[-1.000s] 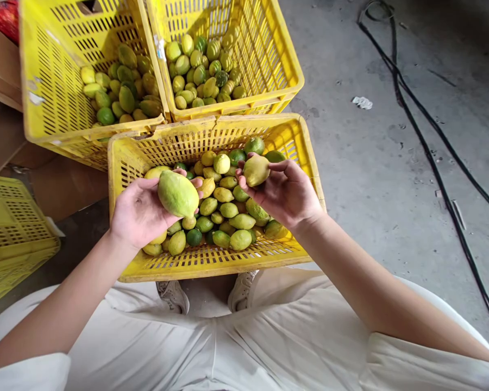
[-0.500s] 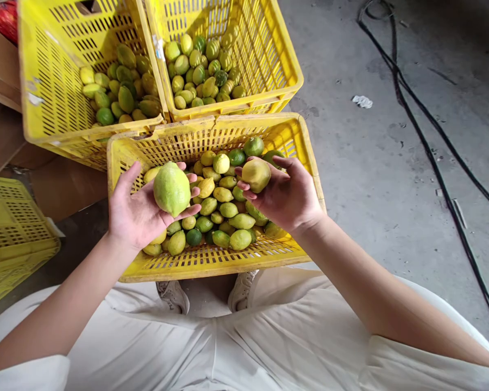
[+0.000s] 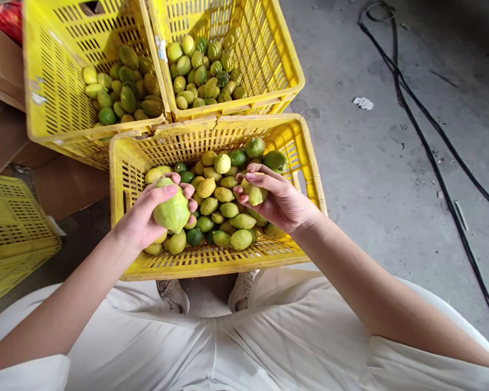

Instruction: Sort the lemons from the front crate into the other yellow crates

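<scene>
A yellow slatted crate [image 3: 124, 163] sits on the floor between my knees, holding several green and yellow lemons [image 3: 224, 209]. My left hand [image 3: 146, 217] is closed round a large pale green lemon [image 3: 171, 210] over the crate's left side. My right hand [image 3: 275, 201] grips a smaller yellowish lemon [image 3: 252, 193] over the crate's middle, its fingers curled across the top of the fruit. Both hands hover just above the pile.
Two more yellow crates stand behind: a left crate [image 3: 49, 81] with darker lemons and a right crate [image 3: 277, 60] with smaller ones. Another yellow crate [image 3: 12, 228] lies at the far left beside cardboard [image 3: 4, 136]. Black cables [image 3: 432, 157] cross the concrete floor at right.
Both hands turned over and dropped toward the pile. The left hand went from palm up to fingers wrapped over its lemon; the right hand closed tighter over its fruit.
</scene>
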`<state>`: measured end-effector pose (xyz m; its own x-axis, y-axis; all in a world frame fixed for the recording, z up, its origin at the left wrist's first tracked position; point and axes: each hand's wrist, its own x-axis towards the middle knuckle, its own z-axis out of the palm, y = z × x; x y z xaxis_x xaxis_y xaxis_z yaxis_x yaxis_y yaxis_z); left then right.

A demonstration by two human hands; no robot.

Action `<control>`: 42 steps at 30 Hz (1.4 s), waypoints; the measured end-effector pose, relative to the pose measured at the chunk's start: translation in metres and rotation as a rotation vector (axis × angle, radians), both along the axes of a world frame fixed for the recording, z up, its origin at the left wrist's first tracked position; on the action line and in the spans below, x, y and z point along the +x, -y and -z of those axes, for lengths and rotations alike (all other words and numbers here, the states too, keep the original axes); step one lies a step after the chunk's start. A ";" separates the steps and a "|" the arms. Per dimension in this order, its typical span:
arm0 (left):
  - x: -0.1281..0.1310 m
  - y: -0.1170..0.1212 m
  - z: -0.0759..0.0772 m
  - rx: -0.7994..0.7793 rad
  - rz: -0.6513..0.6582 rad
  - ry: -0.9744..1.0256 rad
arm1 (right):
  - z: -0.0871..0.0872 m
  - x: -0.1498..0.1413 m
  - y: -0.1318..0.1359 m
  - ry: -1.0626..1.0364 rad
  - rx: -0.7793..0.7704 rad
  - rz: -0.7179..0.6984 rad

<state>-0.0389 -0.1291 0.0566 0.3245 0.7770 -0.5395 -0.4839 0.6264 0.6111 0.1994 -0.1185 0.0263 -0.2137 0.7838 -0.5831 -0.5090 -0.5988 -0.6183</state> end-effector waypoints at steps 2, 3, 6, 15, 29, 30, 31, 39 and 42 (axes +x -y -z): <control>0.001 -0.001 -0.003 -0.040 -0.029 -0.004 | 0.001 0.000 0.000 0.015 0.001 0.003; 0.001 -0.002 -0.004 -0.063 -0.059 -0.004 | 0.001 0.000 -0.001 0.025 0.002 0.002; 0.000 -0.003 -0.008 -0.104 -0.155 0.017 | 0.001 0.000 -0.002 0.012 0.000 -0.016; 0.002 -0.001 -0.004 -0.108 -0.050 0.013 | 0.001 -0.002 0.001 0.021 -0.028 -0.111; 0.005 -0.005 -0.010 -0.211 -0.245 -0.007 | -0.006 -0.001 0.002 0.002 0.061 -0.032; 0.006 -0.004 -0.011 -0.196 -0.252 -0.009 | -0.007 -0.001 0.002 -0.014 0.048 -0.032; 0.008 -0.004 -0.011 -0.181 -0.253 -0.019 | -0.008 -0.001 0.002 -0.037 0.032 -0.043; 0.005 -0.002 -0.002 -0.136 -0.168 -0.024 | -0.009 -0.003 0.002 -0.021 0.040 -0.112; 0.004 -0.002 -0.005 -0.158 -0.137 -0.016 | -0.008 -0.002 0.002 -0.015 0.071 -0.117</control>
<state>-0.0344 -0.1267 0.0614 0.2118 0.7183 -0.6627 -0.5625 0.6441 0.5184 0.1972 -0.1200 0.0340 -0.3144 0.7920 -0.5234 -0.4475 -0.6099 -0.6541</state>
